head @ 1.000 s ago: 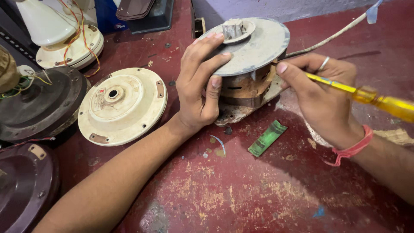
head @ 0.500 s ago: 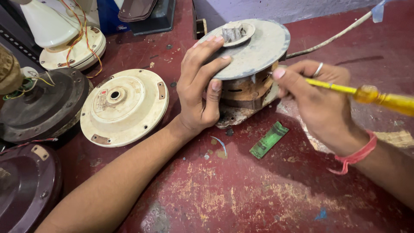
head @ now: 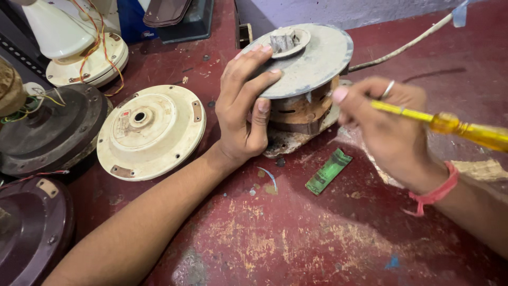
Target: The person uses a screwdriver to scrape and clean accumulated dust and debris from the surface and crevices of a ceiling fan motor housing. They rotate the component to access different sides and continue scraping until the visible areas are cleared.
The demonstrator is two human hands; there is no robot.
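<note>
The motor stood half stripped on the red bench: its cream cover already lay off at nine o'clock, while the grey plate still sat on the windings. The left hand clasped the motor's side, fingers curled over the plate's rim. At three o'clock, the right hand pinched a yellow screwdriver, its tip hidden near the windings.

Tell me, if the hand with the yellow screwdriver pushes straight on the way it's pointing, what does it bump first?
Probably the fan motor: the right hand aims the screwdriver leftward at its side, under the grey cover. The tip is hidden.
</note>
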